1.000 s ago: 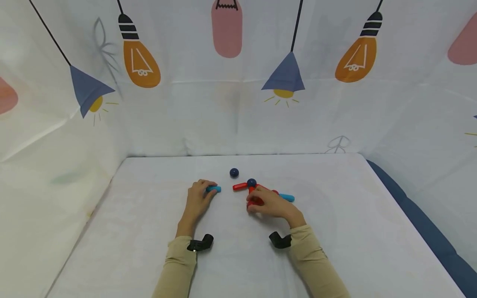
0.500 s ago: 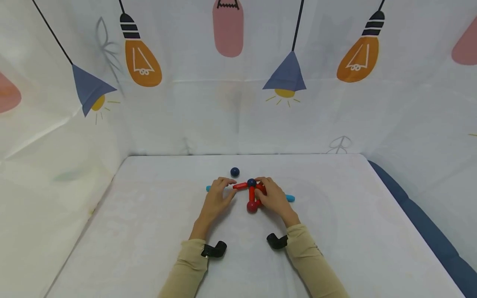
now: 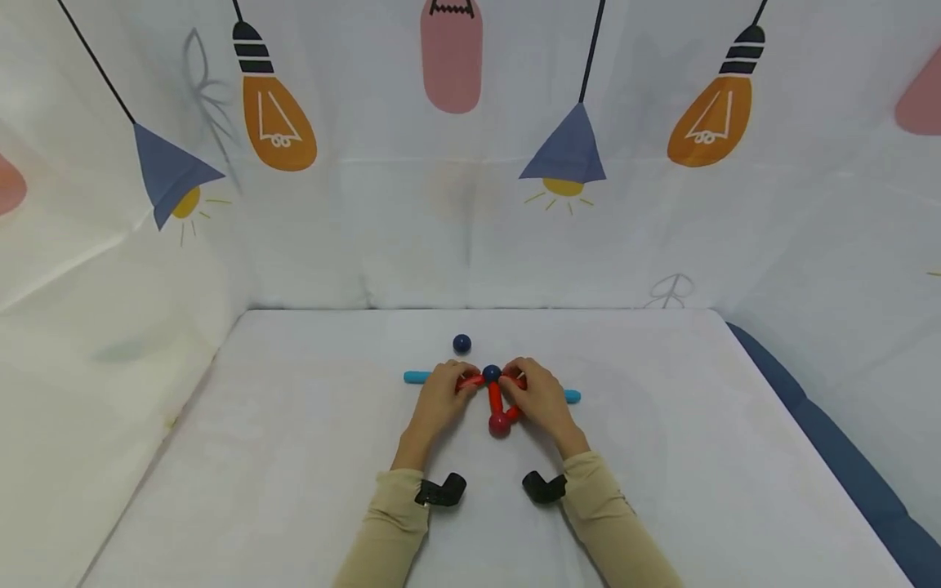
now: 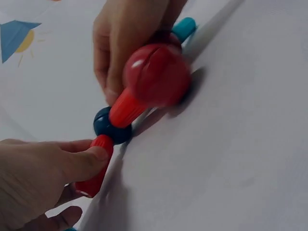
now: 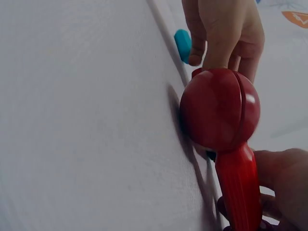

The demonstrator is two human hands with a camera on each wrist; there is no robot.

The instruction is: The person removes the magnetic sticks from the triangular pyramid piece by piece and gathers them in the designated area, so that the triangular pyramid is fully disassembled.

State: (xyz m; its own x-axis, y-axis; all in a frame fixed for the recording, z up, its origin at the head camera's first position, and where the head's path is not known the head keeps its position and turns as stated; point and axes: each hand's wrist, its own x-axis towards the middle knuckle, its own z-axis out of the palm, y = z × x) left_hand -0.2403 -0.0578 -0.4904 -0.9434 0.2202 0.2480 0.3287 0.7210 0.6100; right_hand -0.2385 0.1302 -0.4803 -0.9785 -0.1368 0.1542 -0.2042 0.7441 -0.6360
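Note:
A small frame of red sticks and balls lies on the white table. In the head view its top joint is a navy ball (image 3: 491, 373) and its near joint a red ball (image 3: 499, 424), with a red stick (image 3: 496, 398) between them. My left hand (image 3: 439, 400) pinches another red stick (image 4: 98, 166) that meets the navy ball from the left. On the other side, my right hand (image 3: 542, 400) holds a red stick close beside the same ball, its fingers covering most of that stick. Large in the right wrist view is the red ball (image 5: 216, 108).
A loose navy ball (image 3: 461, 344) sits behind the frame. To the left of my left hand lies a light blue stick (image 3: 416, 377). Another light blue stick (image 3: 573, 396) pokes out past my right hand. A patterned white curtain (image 3: 470, 220) rises behind the table (image 3: 309, 457).
My left hand has left the light blue stick, moved right and taken the red stick. My right hand has shifted from the red ball up towards the navy joint.

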